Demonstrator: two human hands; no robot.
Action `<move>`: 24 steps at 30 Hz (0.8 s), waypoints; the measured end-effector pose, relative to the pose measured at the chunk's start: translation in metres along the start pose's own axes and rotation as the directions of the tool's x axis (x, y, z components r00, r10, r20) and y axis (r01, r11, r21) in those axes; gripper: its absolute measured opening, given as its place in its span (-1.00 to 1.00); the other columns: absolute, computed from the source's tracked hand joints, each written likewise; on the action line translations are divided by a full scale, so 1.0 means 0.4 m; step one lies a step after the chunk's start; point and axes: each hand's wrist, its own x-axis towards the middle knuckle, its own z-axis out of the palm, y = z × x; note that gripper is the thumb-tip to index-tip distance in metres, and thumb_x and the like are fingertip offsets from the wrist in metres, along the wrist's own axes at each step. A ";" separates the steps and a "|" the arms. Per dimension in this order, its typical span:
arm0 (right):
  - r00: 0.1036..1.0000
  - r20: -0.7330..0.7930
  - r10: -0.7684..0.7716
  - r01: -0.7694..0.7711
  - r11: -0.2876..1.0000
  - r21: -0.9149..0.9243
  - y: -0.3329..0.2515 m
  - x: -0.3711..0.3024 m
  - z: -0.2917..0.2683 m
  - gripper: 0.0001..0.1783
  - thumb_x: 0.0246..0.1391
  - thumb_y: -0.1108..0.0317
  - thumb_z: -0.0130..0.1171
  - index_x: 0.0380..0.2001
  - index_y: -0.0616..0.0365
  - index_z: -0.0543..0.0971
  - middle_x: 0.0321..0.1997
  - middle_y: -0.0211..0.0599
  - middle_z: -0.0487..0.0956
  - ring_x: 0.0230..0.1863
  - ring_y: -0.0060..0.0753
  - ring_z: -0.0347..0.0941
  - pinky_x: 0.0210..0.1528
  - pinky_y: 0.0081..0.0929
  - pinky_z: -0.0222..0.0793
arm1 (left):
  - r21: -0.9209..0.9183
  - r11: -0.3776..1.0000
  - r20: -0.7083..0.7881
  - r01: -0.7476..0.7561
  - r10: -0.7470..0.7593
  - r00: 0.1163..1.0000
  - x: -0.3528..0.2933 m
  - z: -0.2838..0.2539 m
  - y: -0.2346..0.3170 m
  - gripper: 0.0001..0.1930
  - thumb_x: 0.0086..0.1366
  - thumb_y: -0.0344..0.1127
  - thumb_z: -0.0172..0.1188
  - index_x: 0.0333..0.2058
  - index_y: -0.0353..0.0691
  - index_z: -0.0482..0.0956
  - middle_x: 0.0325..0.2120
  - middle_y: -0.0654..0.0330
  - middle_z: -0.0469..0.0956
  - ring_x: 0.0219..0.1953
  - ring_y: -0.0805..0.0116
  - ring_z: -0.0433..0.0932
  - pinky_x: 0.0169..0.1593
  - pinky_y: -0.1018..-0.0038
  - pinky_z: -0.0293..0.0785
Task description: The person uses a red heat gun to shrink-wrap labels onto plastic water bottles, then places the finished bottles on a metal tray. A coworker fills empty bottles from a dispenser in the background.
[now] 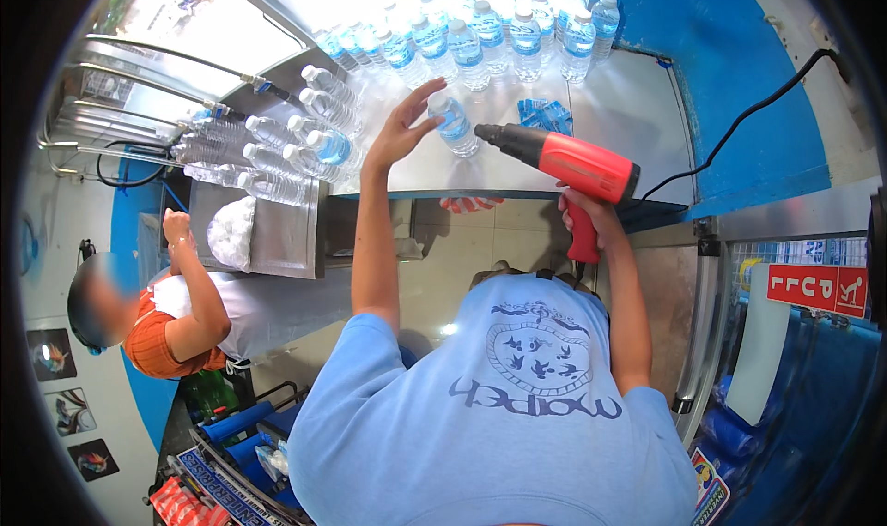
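Because I follow this through the head camera, I take the single bottle [454,127] as my landmark: clear, with a pale cap and a blue label, on the silvery counter [637,110]. My left hand [399,136] is just left of the bottle, thumb and fingers spread apart, with the cap end lying at the gap between them. I cannot tell whether any finger touches it, but the hand is not wrapped around it. The bottle's lower part lies outside that grip, toward the right.

My right hand [601,214] is to the right of the bottle and nearer my body, its fingers closed around the handle of a red and black heat gun [582,164]. The black nozzle points left, its tip just beside the bottle's lower part; I cannot tell if they touch.

Right of the bottle, beyond the gun, blue labels [545,116] lie in a small pile. Behind the bottle stands a crowd of capped bottles [471,50] with blue labels. Well to its left are more clear bottles [273,188] and a white bag [231,233]. Farther left, a co-worker [166,339] in orange raises one bent arm.
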 end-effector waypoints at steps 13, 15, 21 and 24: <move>0.987 -0.031 -0.155 0.154 0.987 -0.043 0.028 -0.041 0.056 -0.65 0.31 0.28 0.22 0.06 0.21 0.49 -0.35 -0.32 0.55 -0.53 -0.56 0.48 -0.45 -0.57 0.44 | 0.779 0.569 -0.263 0.262 -0.082 0.961 0.155 0.024 0.097 -0.35 0.10 0.34 0.40 -0.44 -0.27 0.56 -0.56 0.01 0.64 -0.43 0.01 0.66 -0.33 0.19 0.52; 0.990 -0.046 -0.136 0.137 0.991 0.012 0.030 -0.037 0.066 -0.66 0.32 0.28 0.22 0.06 0.20 0.50 -0.35 -0.32 0.55 -0.53 -0.56 0.48 -0.46 -0.58 0.43 | 0.763 0.561 -0.281 0.321 -0.160 0.946 0.157 0.023 0.094 -0.35 0.10 0.34 0.39 -0.42 -0.26 0.58 -0.52 0.00 0.67 -0.37 -0.01 0.70 -0.28 0.18 0.56; 0.991 -0.091 -0.099 0.088 0.989 -0.118 0.031 -0.019 0.080 -0.74 0.30 0.26 0.25 -0.06 0.17 0.56 -0.37 -0.40 0.56 -0.50 -0.59 0.48 -0.41 -0.55 0.44 | 0.711 0.625 -0.307 0.322 -0.137 0.942 0.139 0.030 0.090 -0.36 0.13 0.31 0.40 -0.25 -0.25 0.59 -0.46 -0.01 0.70 -0.32 -0.01 0.71 -0.23 0.16 0.57; 0.981 -0.087 -0.171 0.170 0.985 -0.012 0.033 -0.019 0.088 -0.73 0.30 0.27 0.24 -0.04 0.18 0.56 -0.39 -0.39 0.56 -0.52 -0.58 0.48 -0.43 -0.55 0.43 | 0.692 0.679 -0.262 0.245 -0.080 0.962 0.124 0.034 0.082 -0.33 0.13 0.31 0.42 -0.18 -0.27 0.58 -0.52 0.10 0.61 -0.43 0.17 0.63 -0.33 0.27 0.49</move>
